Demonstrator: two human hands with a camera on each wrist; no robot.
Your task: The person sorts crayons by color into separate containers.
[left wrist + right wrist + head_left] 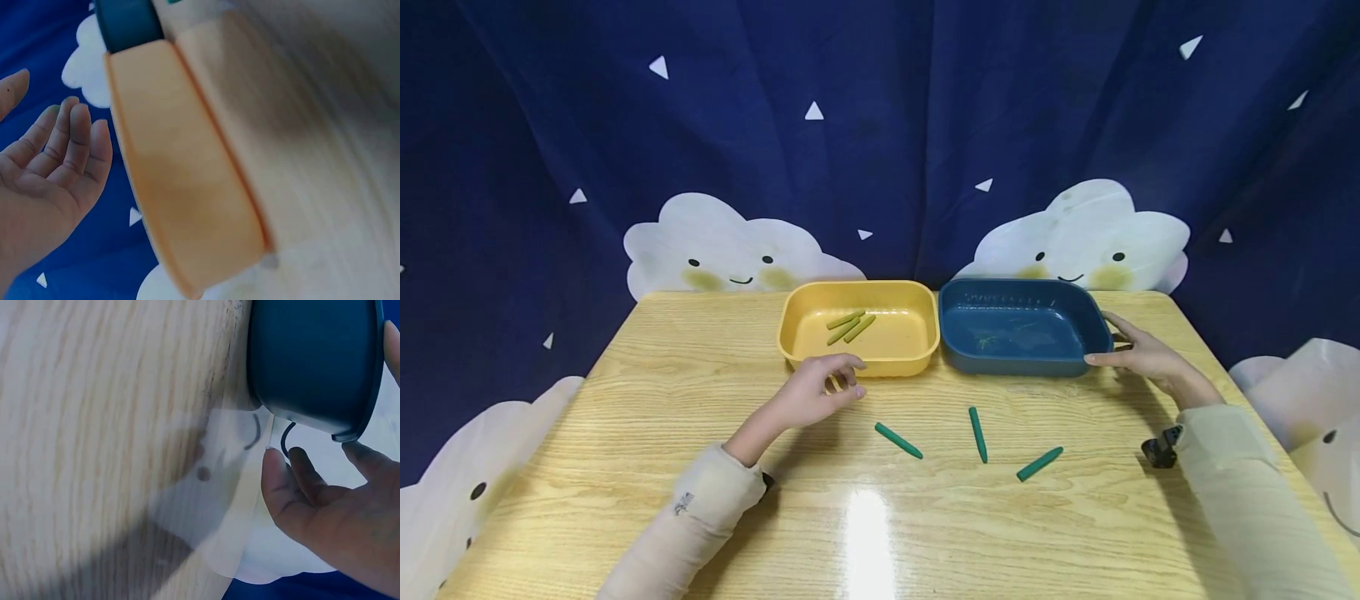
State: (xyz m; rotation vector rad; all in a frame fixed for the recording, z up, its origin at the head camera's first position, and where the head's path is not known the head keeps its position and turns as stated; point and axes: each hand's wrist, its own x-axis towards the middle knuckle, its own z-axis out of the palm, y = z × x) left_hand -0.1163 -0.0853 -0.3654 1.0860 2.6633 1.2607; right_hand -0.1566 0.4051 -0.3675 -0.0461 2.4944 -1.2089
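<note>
My left hand (820,389), fingers loosely bent and holding nothing, hovers by the near wall of a yellow bin (898,365); the left wrist view shows its palm beside that bin. Several olive-yellow crayons (852,327) lie inside the bin. At the right end of a dark blue bin (1022,365), my right hand (1150,360) touches the rim with thumb and index finger spread; its other fingers bend below the rim in the right wrist view. Three green crayons lie apart on the table: one at left (898,440), a middle one (978,434) and one at right (1040,463).
Both bins stand side by side at the far edge of the wooden table (700,375). Behind them hangs a dark blue curtain (880,167) with white clouds and triangles. A small black device (1161,448) sits at the right wrist.
</note>
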